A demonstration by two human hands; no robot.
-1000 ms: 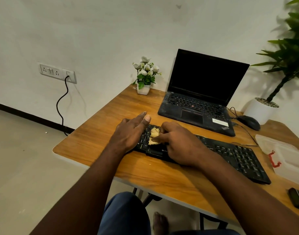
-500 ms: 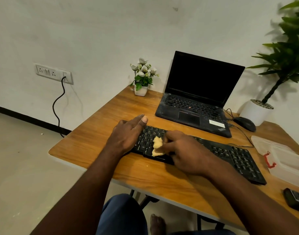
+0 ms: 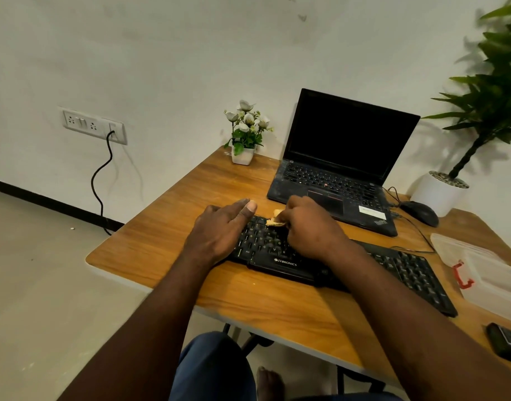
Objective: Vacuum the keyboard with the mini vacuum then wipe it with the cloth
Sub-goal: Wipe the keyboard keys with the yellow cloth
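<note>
A black keyboard (image 3: 393, 267) lies across the wooden desk (image 3: 167, 227). My left hand (image 3: 219, 230) rests flat on the keyboard's left end, fingers straight, thumb pointing away. My right hand (image 3: 309, 227) grips a small crumpled yellow cloth (image 3: 275, 220) and presses it on the keys at the keyboard's far edge, just right of my left thumb. Most of the cloth is hidden under my fingers. A dark device (image 3: 506, 341) at the desk's right front edge could be the mini vacuum; I cannot tell.
An open black laptop (image 3: 344, 157) stands behind the keyboard, with a mouse (image 3: 419, 213) and cable to its right. A small flower pot (image 3: 243, 154) sits at the back, a white planter (image 3: 439, 192) at far right, and a clear plastic box (image 3: 491, 279) with a red clip.
My right hand has slid the cloth from the keyboard's near rows to its far edge. My left hand has stayed on the keyboard's left end.
</note>
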